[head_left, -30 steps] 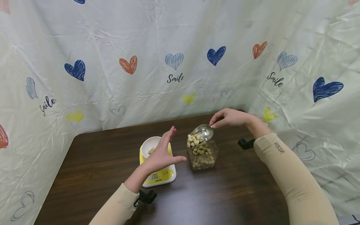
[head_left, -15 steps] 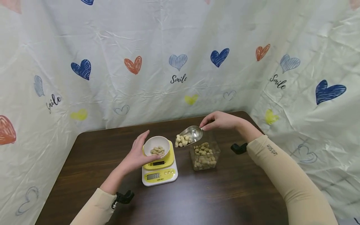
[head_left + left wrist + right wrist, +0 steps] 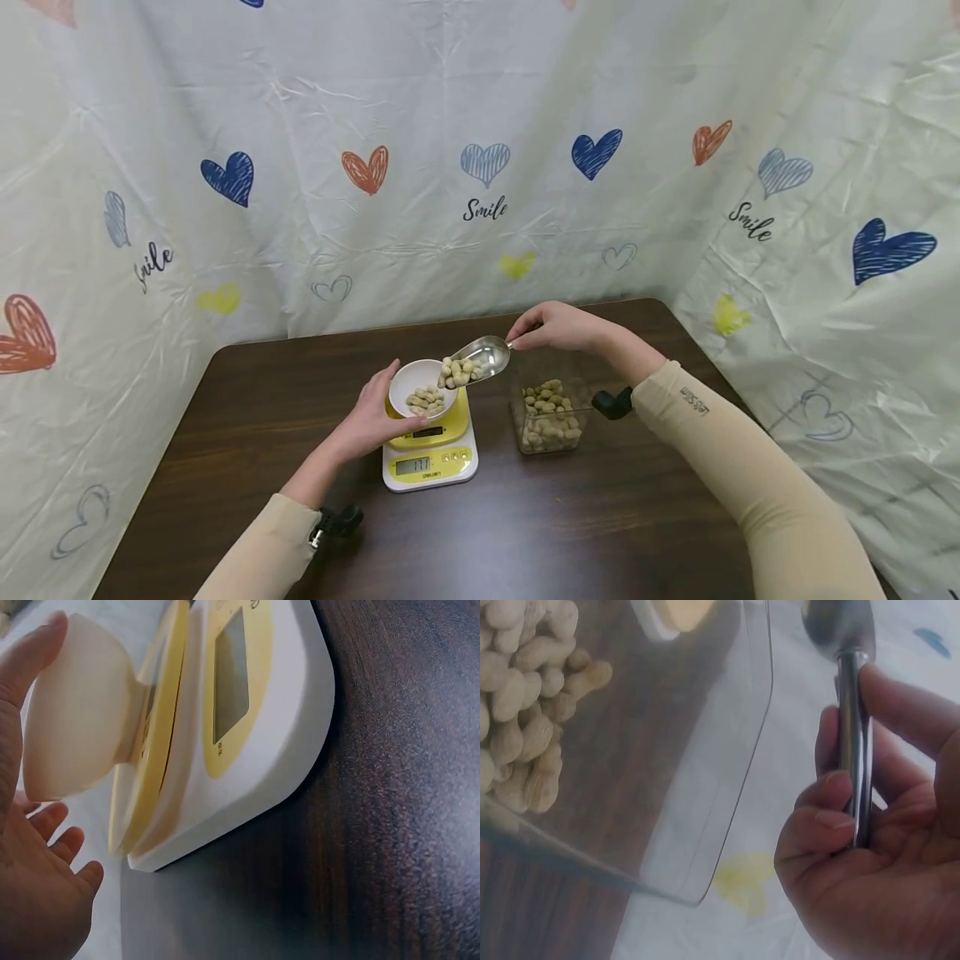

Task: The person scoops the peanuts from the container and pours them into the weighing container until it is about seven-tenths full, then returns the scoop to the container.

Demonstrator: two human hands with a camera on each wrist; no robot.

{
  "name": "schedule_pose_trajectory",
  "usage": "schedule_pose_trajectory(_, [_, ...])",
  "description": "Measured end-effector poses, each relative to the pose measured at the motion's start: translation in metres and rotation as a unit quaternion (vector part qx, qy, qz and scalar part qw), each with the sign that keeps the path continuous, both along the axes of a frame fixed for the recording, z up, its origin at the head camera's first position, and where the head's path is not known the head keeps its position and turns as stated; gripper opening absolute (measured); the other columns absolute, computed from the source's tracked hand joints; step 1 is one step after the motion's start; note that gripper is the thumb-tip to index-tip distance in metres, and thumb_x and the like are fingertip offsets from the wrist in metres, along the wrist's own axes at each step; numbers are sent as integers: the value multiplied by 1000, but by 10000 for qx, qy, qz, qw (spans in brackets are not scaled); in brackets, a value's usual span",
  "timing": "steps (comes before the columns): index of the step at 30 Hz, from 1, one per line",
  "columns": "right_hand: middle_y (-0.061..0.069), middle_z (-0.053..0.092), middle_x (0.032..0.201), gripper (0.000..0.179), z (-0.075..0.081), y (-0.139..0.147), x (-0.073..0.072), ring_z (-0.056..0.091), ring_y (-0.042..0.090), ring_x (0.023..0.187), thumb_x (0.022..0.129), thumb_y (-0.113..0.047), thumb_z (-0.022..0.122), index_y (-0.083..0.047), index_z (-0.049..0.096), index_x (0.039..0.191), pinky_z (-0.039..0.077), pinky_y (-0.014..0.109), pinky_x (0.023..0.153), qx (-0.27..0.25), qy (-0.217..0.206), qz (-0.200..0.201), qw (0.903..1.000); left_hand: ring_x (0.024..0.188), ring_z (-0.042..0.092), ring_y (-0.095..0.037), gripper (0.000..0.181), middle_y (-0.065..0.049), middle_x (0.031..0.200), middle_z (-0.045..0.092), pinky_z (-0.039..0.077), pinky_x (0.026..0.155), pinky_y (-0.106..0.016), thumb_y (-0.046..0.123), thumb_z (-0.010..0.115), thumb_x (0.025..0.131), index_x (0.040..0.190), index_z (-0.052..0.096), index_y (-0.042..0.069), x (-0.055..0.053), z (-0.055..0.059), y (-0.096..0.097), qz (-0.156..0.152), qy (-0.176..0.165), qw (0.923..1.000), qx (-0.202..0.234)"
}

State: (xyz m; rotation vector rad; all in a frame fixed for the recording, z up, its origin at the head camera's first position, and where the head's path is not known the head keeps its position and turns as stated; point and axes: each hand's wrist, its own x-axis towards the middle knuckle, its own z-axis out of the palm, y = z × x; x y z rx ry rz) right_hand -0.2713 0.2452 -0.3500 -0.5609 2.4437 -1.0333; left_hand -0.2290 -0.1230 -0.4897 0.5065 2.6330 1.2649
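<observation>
A metal scoop (image 3: 491, 357) loaded with peanuts (image 3: 459, 372) hangs tilted over the right rim of a white bowl (image 3: 409, 377). My right hand (image 3: 558, 327) grips its handle (image 3: 849, 750), fingers curled around the metal. The bowl, with some peanuts (image 3: 426, 401) inside, stands on a yellow and white kitchen scale (image 3: 457, 477) whose display reads about 171, decimal point unclear. Around the bowl's left side my left hand (image 3: 369, 423) is spread. In the left wrist view its thumb (image 3: 37, 649) is at the bowl's rim and the other fingers are loosely bent.
A clear plastic container (image 3: 517, 417) partly filled with unshelled peanuts (image 3: 551, 417) stands right of the scale, below the right forearm. A white curtain (image 3: 420, 267) with hearts borders the dark wooden table (image 3: 525, 533) behind and at the sides.
The right hand has carried the loaded scoop left, from above the container to the bowl. My left hand has moved from over the scale to the bowl's left side.
</observation>
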Motion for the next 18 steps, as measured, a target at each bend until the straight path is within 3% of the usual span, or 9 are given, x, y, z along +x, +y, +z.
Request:
schedule_pose_trajectory(12, [3, 72, 115, 21, -6, -28, -5, 65, 20, 106, 100, -22, 69, -12, 76, 117, 51, 44, 93, 125, 479, -56, 9988, 148, 21, -35, 118, -15, 163, 23, 27, 114, -63, 56, 86, 77, 165, 18, 18, -1, 0, 0, 50, -250, 9996, 132])
schedule_pose_trajectory(18, [3, 71, 115, 19, -6, -37, -5, 65, 21, 105, 99, -22, 70, -13, 77, 114, 52, 42, 88, 355, 773, -271, 9960, 148, 21, -35, 117, -15, 162, 25, 28, 113, -62, 56, 87, 76, 164, 20, 17, -1, -2, 1, 93, -231, 9996, 124])
